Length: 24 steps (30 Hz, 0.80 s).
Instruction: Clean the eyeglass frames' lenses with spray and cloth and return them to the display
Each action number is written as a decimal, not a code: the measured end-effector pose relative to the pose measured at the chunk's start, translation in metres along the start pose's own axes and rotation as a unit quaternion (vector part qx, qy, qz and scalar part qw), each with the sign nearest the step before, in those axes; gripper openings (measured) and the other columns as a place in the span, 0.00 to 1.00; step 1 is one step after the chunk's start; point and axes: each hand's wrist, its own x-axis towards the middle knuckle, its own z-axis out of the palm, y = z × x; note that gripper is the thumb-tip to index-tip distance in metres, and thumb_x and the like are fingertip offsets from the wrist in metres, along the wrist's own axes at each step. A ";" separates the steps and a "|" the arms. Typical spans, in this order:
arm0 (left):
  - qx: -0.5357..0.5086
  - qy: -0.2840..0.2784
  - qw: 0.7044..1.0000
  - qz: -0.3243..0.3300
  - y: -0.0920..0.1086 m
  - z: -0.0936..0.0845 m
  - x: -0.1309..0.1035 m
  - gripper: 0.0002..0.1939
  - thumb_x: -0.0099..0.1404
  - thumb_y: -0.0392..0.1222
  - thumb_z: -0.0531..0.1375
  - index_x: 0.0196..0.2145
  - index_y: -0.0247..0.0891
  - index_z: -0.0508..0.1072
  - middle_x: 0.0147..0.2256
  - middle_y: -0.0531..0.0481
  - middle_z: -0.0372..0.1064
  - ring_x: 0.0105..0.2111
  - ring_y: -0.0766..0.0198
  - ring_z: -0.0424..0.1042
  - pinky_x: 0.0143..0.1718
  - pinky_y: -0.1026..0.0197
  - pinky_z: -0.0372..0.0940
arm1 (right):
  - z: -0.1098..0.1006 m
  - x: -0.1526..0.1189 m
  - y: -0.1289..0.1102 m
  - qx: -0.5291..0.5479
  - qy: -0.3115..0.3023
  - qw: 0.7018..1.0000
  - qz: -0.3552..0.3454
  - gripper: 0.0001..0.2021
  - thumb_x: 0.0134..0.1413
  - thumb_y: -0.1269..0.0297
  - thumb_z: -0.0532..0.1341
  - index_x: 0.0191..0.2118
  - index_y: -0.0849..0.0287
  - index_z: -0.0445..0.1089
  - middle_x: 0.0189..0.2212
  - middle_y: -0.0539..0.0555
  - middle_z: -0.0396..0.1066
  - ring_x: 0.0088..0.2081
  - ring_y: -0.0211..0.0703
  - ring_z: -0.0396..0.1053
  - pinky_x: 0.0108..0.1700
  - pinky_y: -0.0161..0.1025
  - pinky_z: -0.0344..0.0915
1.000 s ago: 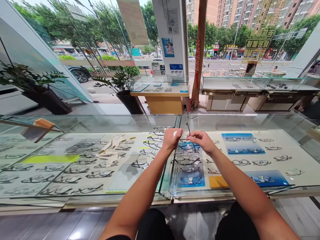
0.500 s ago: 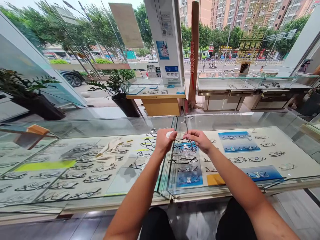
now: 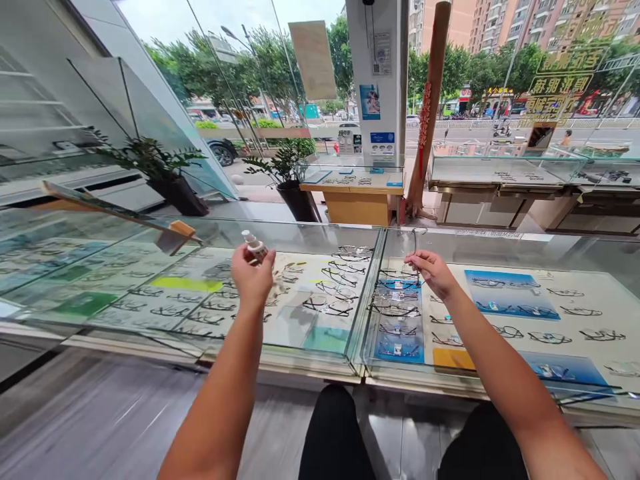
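My left hand (image 3: 253,273) is closed round a small white spray bottle (image 3: 257,247), held upright over the glass counter (image 3: 300,235). Its nozzle points up above my fingers. Farther right, my right hand (image 3: 431,272) pinches a pair of glasses (image 3: 415,248) by a thin dark part, with the frame hanging edge-on. The glasses' lenses are hard to make out against the display. Beneath my left hand, a crumpled beige cloth (image 3: 283,275) is partly hidden. Rows of spectacle frames (image 3: 397,310) lie inside the case below my right hand.
A wooden-edged mirror or stand (image 3: 176,235) rests on the counter at left. Behind stand potted plants (image 3: 295,190), a small display table (image 3: 357,203), a tree-trunk post (image 3: 430,113) and another glass case (image 3: 505,175). A seam divides the front counter near the middle.
My left hand has moved left, away from the glasses, with the spray bottle now showing more. My right hand still holds the glasses. The view has turned left.
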 end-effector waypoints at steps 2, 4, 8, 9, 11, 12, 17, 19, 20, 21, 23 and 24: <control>0.054 0.030 0.997 -0.045 -0.020 -0.014 0.007 0.26 0.61 0.45 0.66 0.56 0.36 0.68 0.51 0.39 0.74 0.50 0.49 0.77 0.58 0.48 0.72 | -0.001 0.001 0.001 -0.004 0.003 1.000 -0.001 0.22 0.41 0.43 0.78 0.29 0.55 0.76 0.34 0.53 0.78 0.37 0.42 0.65 0.44 0.42 0.62; 0.100 0.052 0.990 -0.081 -0.038 -0.027 0.008 0.25 0.61 0.43 0.65 0.54 0.35 0.68 0.52 0.37 0.76 0.53 0.46 0.77 0.62 0.45 0.70 | -0.001 0.002 0.002 -0.007 0.005 1.000 0.001 0.22 0.40 0.43 0.78 0.28 0.55 0.75 0.34 0.53 0.78 0.36 0.41 0.64 0.44 0.42 0.62; 0.139 0.059 0.980 -0.128 -0.061 -0.044 -0.002 0.20 0.62 0.41 0.64 0.51 0.36 0.69 0.49 0.35 0.78 0.54 0.42 0.78 0.64 0.41 0.68 | -0.001 0.002 0.002 -0.010 0.009 1.000 0.008 0.23 0.38 0.42 0.79 0.27 0.55 0.76 0.33 0.53 0.77 0.35 0.40 0.63 0.44 0.42 0.61; 0.146 0.058 0.978 -0.138 -0.065 -0.047 -0.004 0.20 0.62 0.41 0.64 0.50 0.36 0.69 0.50 0.34 0.78 0.54 0.41 0.78 0.64 0.40 0.67 | -0.001 0.002 0.001 -0.014 0.009 1.000 0.009 0.23 0.38 0.42 0.79 0.28 0.55 0.76 0.33 0.53 0.77 0.35 0.41 0.63 0.45 0.42 0.61; 0.155 0.057 0.974 -0.156 -0.070 -0.049 -0.007 0.20 0.62 0.40 0.64 0.50 0.36 0.68 0.51 0.33 0.78 0.56 0.41 0.77 0.65 0.40 0.66 | -0.001 0.001 0.000 -0.025 0.007 1.000 0.008 0.22 0.39 0.42 0.79 0.28 0.55 0.76 0.33 0.53 0.77 0.36 0.41 0.64 0.45 0.43 0.62; 0.156 0.057 0.973 -0.161 -0.072 -0.049 -0.008 0.20 0.62 0.40 0.64 0.51 0.36 0.68 0.52 0.32 0.78 0.57 0.40 0.77 0.65 0.40 0.66 | -0.001 0.000 0.000 -0.031 0.005 0.999 0.008 0.22 0.40 0.41 0.78 0.28 0.55 0.76 0.33 0.53 0.77 0.36 0.42 0.64 0.46 0.43 0.62; 0.157 0.053 0.972 -0.164 -0.076 -0.046 -0.010 0.24 0.62 0.39 0.64 0.55 0.36 0.65 0.50 0.33 0.78 0.54 0.42 0.78 0.63 0.39 0.66 | -0.001 -0.001 -0.001 -0.037 0.001 0.999 0.013 0.23 0.39 0.40 0.79 0.28 0.54 0.77 0.34 0.53 0.77 0.36 0.42 0.63 0.45 0.43 0.61; 0.168 0.078 0.971 -0.150 -0.074 -0.047 -0.013 0.29 0.62 0.40 0.65 0.59 0.35 0.63 0.55 0.30 0.74 0.59 0.40 0.74 0.65 0.37 0.64 | -0.001 -0.001 -0.001 -0.037 0.001 0.999 0.012 0.23 0.39 0.40 0.79 0.28 0.54 0.76 0.33 0.53 0.77 0.36 0.42 0.64 0.46 0.43 0.62; 0.181 0.107 0.969 -0.129 -0.071 -0.047 -0.016 0.31 0.61 0.42 0.65 0.60 0.35 0.62 0.58 0.27 0.71 0.62 0.37 0.71 0.66 0.36 0.61 | -0.002 -0.001 -0.002 -0.038 0.002 0.999 0.012 0.23 0.39 0.41 0.79 0.27 0.54 0.76 0.33 0.53 0.77 0.37 0.43 0.64 0.46 0.44 0.62; 0.198 0.140 0.965 -0.096 -0.066 -0.047 -0.018 0.33 0.61 0.44 0.65 0.61 0.34 0.61 0.62 0.24 0.67 0.65 0.36 0.67 0.67 0.34 0.58 | -0.002 -0.001 -0.002 -0.038 0.003 0.999 0.011 0.23 0.39 0.41 0.79 0.28 0.54 0.76 0.32 0.53 0.77 0.37 0.43 0.65 0.47 0.44 0.62; 0.232 0.172 0.957 -0.011 -0.056 -0.046 -0.021 0.31 0.63 0.45 0.63 0.60 0.32 0.63 0.63 0.22 0.63 0.67 0.34 0.63 0.68 0.34 0.55 | -0.002 -0.001 -0.003 -0.036 0.005 0.999 0.010 0.23 0.40 0.41 0.79 0.27 0.54 0.75 0.33 0.53 0.77 0.37 0.43 0.65 0.47 0.44 0.63; 0.244 0.152 0.957 0.028 -0.049 -0.044 -0.021 0.27 0.64 0.45 0.61 0.58 0.32 0.65 0.62 0.23 0.65 0.65 0.35 0.65 0.68 0.36 0.56 | -0.002 -0.001 -0.003 -0.035 0.005 0.999 0.009 0.23 0.40 0.41 0.79 0.27 0.54 0.75 0.33 0.53 0.77 0.37 0.43 0.65 0.46 0.44 0.63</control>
